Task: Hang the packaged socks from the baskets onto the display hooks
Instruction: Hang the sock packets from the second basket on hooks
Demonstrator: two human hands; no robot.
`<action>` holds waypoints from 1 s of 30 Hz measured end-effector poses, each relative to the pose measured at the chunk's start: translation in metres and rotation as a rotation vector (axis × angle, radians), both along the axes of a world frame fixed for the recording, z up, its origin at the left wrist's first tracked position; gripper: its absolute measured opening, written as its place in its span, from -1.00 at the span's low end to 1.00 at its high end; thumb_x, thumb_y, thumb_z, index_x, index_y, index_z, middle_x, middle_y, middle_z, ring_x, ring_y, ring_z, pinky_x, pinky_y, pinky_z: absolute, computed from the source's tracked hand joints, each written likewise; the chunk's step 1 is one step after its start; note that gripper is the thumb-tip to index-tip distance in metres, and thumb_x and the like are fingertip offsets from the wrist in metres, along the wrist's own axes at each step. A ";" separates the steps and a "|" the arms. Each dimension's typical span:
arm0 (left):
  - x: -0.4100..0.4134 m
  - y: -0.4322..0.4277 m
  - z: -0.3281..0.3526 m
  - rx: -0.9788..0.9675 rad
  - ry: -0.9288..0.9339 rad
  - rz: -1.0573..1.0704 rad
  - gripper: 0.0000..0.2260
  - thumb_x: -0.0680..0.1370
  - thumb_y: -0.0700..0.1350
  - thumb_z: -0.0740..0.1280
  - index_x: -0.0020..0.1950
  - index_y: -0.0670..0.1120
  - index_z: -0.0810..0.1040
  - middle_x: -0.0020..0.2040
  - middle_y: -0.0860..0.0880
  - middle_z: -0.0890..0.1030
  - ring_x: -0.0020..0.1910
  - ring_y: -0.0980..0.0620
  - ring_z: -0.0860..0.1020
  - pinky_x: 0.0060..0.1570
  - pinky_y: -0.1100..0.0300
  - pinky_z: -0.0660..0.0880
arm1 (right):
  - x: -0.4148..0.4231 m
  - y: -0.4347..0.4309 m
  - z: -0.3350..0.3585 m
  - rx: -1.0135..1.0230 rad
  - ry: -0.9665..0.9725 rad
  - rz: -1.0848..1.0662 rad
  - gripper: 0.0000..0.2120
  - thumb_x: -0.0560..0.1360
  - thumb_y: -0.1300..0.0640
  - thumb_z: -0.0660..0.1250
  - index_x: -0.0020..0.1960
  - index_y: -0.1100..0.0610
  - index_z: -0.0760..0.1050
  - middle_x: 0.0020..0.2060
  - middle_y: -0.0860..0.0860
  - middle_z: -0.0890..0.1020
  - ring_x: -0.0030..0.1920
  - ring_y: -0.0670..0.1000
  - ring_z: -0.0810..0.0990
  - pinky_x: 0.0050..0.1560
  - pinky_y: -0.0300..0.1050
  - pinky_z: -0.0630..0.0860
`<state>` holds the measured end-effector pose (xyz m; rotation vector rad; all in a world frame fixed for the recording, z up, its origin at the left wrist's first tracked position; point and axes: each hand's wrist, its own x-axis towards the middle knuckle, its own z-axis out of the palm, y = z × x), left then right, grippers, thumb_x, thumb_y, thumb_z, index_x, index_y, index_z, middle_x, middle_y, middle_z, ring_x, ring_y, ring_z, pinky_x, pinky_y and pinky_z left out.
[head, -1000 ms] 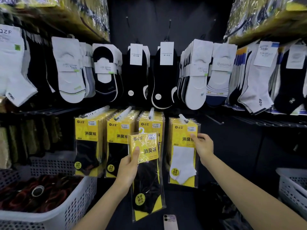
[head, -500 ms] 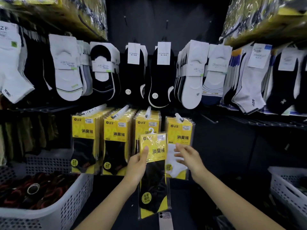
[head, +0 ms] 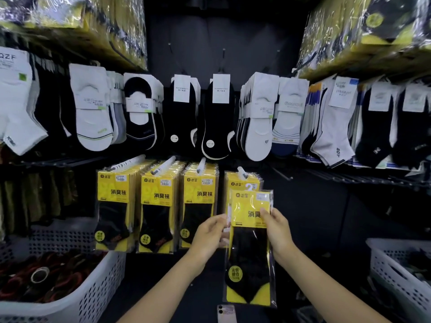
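White basket (head: pixel 93 290) on the left holds dark red and black bundles (too blurry to name), another basket (head: pixel 391 276) sits on the right. Left hand (head: pixel 207 236) pinches the sock pack (head: pixel 249 259) by its edge, right hand (head: pixel 278 231) grips its yellow card, just below the rightmost hook (head: pixel 242 172). Card says 消臭袜; a far tag (head: pixel 8 58) reads QZF.
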<state>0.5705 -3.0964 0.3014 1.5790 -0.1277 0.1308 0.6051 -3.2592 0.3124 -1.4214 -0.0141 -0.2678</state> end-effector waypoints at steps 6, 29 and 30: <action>0.008 -0.007 0.008 0.041 -0.017 -0.012 -0.79 0.63 0.01 0.15 0.24 0.08 0.46 0.16 0.08 0.52 0.07 0.12 0.55 -0.08 0.32 0.52 | 0.023 -0.004 0.012 -0.043 -0.026 -0.100 -0.85 0.60 0.16 0.21 0.00 0.17 0.54 -0.05 0.13 0.65 -0.05 0.05 0.61 0.04 -0.01 0.54; 0.054 -0.004 -0.031 0.098 0.073 0.024 -0.58 0.63 0.04 0.14 0.47 -0.02 0.28 0.35 0.00 0.43 0.36 0.00 0.38 0.18 0.25 0.34 | 0.088 0.004 -0.004 -0.198 0.126 -0.234 -0.71 0.46 -0.02 0.42 0.04 0.18 0.57 0.00 0.05 0.64 0.02 0.03 0.58 0.05 -0.09 0.52; 0.052 -0.003 -0.034 0.117 0.077 0.025 -0.58 0.63 0.05 0.14 0.47 -0.03 0.27 0.37 -0.01 0.41 0.37 0.00 0.37 0.22 0.23 0.32 | 0.085 0.003 -0.007 -0.192 0.140 -0.249 -0.72 0.46 0.00 0.43 0.06 0.17 0.56 0.01 0.04 0.63 -0.01 0.01 0.56 0.01 -0.10 0.51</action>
